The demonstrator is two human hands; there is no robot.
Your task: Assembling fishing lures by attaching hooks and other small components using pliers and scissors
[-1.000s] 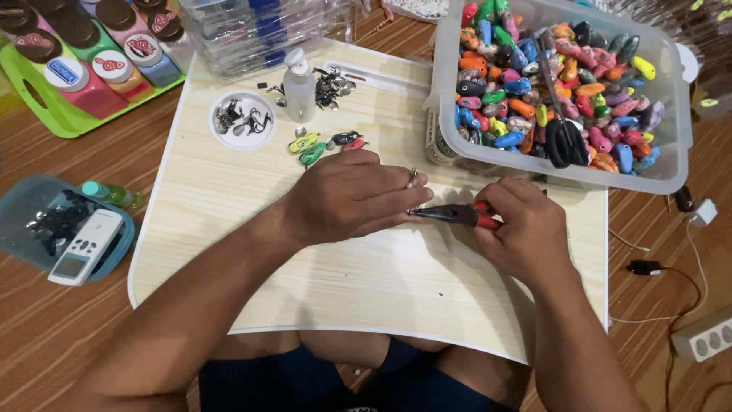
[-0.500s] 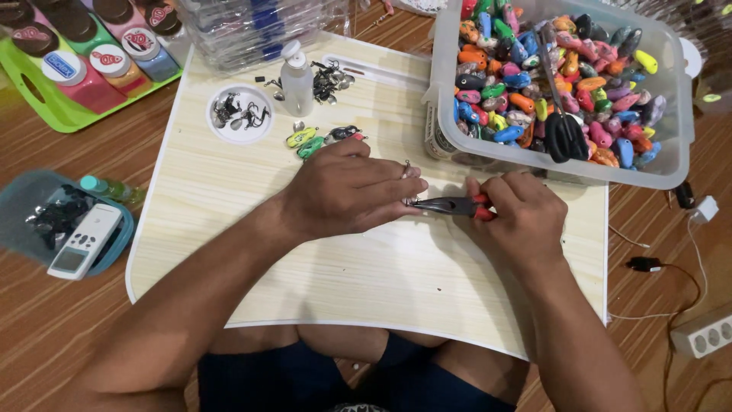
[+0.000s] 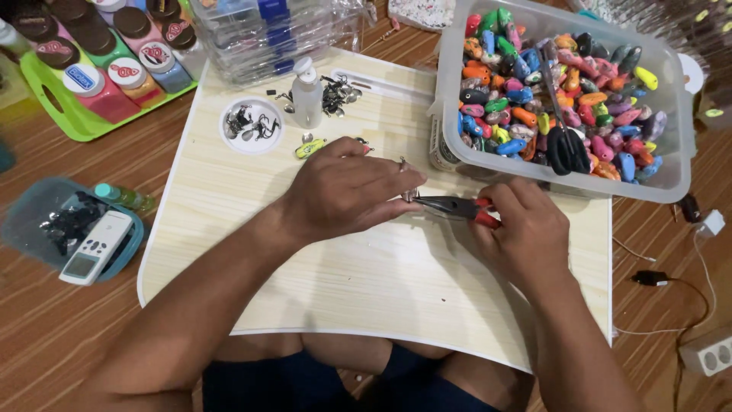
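Note:
My right hand grips red-handled pliers whose dark jaws point left over the pale wooden lap board. My left hand is closed, its fingertips pinching a small metal ring or clasp right at the plier tips. A thin metal piece sticks up just above my left fingers. A small green and yellow charm lies on the board just beyond my left hand.
A clear bin of colourful small charms with black scissors stands at the back right. A white dish of metal clasps, a small pump bottle, a green tray of jars, a remote and floor cables surround the board.
Both hands have stayed together at the board's middle, shifting only slightly; the pliers stay at my left fingertips. The view drifted a little.

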